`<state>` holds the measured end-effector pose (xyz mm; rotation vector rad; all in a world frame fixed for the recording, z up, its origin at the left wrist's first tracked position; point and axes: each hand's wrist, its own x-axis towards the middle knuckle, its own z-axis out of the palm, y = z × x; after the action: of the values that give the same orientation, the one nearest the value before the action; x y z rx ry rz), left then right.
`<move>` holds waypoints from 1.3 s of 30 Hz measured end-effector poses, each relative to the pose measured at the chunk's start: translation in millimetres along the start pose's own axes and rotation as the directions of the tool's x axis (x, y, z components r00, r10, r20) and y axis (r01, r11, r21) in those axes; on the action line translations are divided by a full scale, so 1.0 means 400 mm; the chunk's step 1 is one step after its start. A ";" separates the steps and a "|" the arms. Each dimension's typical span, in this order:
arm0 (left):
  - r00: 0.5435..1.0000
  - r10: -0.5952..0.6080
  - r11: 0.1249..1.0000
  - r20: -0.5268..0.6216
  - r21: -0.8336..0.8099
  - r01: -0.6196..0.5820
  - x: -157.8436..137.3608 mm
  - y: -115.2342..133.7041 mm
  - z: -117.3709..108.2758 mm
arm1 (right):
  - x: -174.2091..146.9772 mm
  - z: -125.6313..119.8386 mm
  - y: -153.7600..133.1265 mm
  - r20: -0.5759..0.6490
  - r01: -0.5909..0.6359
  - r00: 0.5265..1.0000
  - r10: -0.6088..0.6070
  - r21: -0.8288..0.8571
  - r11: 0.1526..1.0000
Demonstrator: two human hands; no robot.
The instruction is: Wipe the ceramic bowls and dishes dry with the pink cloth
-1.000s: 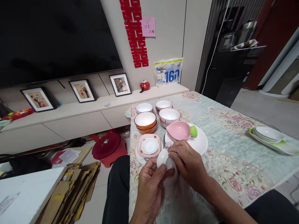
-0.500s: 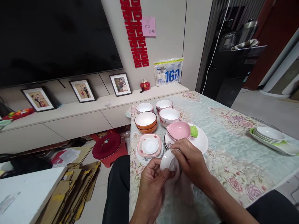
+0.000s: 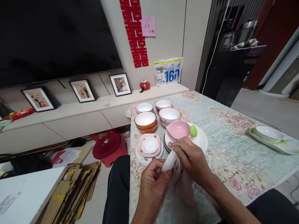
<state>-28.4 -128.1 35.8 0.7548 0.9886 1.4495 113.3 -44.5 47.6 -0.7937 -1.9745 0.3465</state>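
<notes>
Between my hands a small white dish (image 3: 168, 161) is tilted nearly on edge above the near part of the table. My left hand (image 3: 153, 180) pinches its lower left rim, thumb in front. A pale pinkish cloth (image 3: 184, 188) hangs from my right hand (image 3: 190, 155), whose fingers press it against the dish's upper right side. Just beyond, a pink strawberry-shaped bowl (image 3: 178, 130) with a green leaf handle rests over a large white plate (image 3: 202, 140). To the left, a small white dish (image 3: 149, 145) sits in a pink-rimmed square plate (image 3: 142, 153).
Behind stand orange bowls (image 3: 146, 124) and white red-rimmed bowls (image 3: 170, 116). More small dishes (image 3: 269, 133) lie on a leaf-edged platter (image 3: 288, 147) at the right. A floral cloth (image 3: 233, 168) covers the table. A red stool (image 3: 107, 147) and flattened cardboard (image 3: 70, 189) are on the floor left.
The dish has turned from showing its round face to nearly edge-on. More of the cloth now hangs below my right hand, which has shifted slightly along the rim.
</notes>
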 end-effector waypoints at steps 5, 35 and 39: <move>1.000 -0.009 0.997 -0.004 0.081 0.009 0.007 -0.014 -0.011 | -0.019 -0.002 -0.058 0.082 0.076 0.994 -0.075 -0.010 0.997; 0.985 -0.115 0.968 -0.129 -0.238 0.081 0.002 0.024 0.025 | -0.014 0.008 -0.034 0.060 0.070 0.996 -0.070 0.006 0.998; 0.988 -0.124 0.958 -0.097 -0.272 0.093 0.002 0.020 0.028 | -0.028 0.019 -0.067 0.174 0.174 0.968 -0.180 0.050 0.984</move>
<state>-22.2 -125.3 47.5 0.4199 0.8824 1.5042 100.4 -71.4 50.5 -0.5752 -2.1830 0.3542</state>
